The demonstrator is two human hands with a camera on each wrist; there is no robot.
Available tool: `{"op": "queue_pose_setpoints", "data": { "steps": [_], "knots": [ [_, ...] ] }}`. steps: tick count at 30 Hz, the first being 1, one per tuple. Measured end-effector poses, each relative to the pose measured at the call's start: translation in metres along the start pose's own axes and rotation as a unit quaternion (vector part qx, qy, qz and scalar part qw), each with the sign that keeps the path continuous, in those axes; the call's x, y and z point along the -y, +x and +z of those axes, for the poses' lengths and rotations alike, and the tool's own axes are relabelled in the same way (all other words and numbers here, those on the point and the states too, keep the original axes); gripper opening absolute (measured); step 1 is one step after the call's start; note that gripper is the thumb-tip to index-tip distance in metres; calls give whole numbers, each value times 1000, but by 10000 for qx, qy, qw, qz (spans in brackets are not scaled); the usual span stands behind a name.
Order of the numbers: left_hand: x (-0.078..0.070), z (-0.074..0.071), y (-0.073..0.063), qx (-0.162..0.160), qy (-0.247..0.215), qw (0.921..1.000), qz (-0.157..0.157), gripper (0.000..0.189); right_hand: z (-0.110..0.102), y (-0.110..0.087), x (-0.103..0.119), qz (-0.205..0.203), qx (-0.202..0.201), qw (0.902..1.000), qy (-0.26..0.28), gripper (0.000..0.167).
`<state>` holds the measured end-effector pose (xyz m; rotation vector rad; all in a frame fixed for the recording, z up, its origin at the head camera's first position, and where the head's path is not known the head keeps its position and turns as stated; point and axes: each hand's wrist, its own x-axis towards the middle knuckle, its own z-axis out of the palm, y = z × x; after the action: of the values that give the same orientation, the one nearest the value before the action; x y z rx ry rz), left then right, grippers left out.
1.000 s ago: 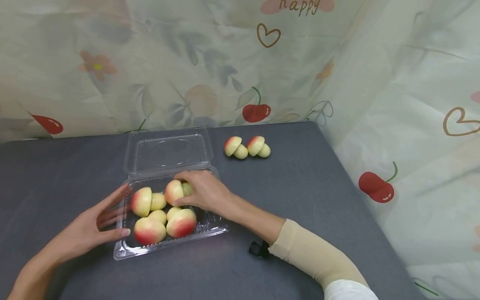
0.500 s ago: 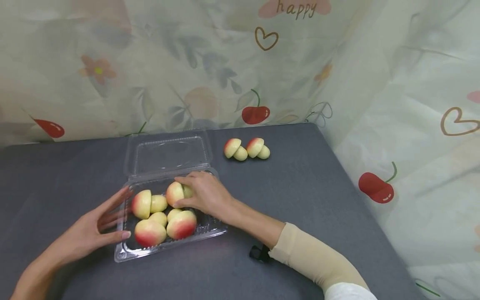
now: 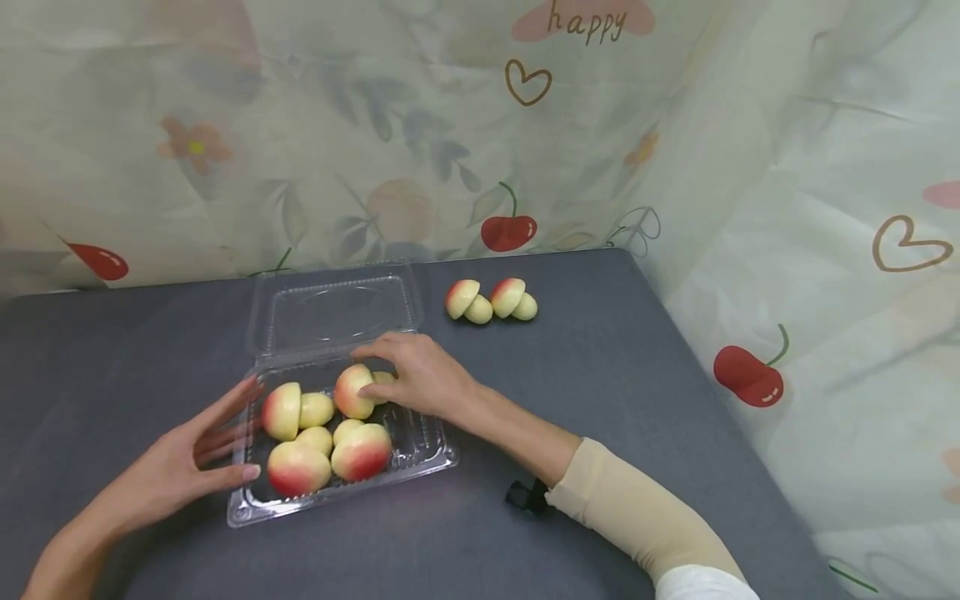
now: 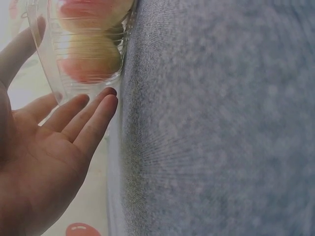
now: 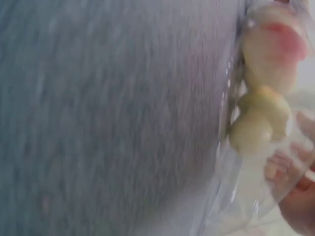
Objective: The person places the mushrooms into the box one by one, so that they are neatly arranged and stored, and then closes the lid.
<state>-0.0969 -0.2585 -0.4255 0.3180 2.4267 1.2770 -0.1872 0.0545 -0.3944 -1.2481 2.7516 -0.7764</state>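
Observation:
A clear plastic clamshell box (image 3: 426, 462) stands open on the table. Several cream toy mushrooms with red-tinted caps lie inside: an upper left mushroom (image 3: 281, 411), an upper right mushroom (image 3: 352, 390), a lower left mushroom (image 3: 298, 469) and a lower right mushroom (image 3: 362, 452). My left hand (image 3: 172, 458) spreads its fingers along the box's left side, thumb near the front corner. Over the upper right mushroom is my right hand (image 3: 427, 377), thumb and fingers apart at either side of it; in the right wrist view a gap shows between the hand (image 5: 298, 191) and that mushroom.
The box's transparent lid (image 3: 337, 308) lies folded back behind it. Two more toy mushrooms, a left one (image 3: 468, 302) and a right one (image 3: 514, 299), sit at the back right of the grey table (image 3: 570, 392). A patterned curtain (image 3: 315, 133) hangs behind.
The right thumb and fingers have loosened from the upper right mushroom, and that hand has drawn slightly up and right, baring more of it. The left hand has stayed by the box.

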Motion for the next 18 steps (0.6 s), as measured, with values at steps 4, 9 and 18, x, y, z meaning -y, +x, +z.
{"op": "queue_pose_setpoints", "data": {
  "steps": [4, 9, 18],
  "knots": [
    [1, 0, -1, -3, -42, 10000, 66, 106, -5, -1, -10, -398, -101, 9983, 412, 48],
    [2, -1, -2, -13, -90, 9998, 151, 104, -9, -3, -21, -719, -378, 9940, 733, 43],
    [1, -2, -1, -15, -61, 9998, 192, 104, -20, -9, -37, -806, -901, 9896, 778, 44]
  ]
}}
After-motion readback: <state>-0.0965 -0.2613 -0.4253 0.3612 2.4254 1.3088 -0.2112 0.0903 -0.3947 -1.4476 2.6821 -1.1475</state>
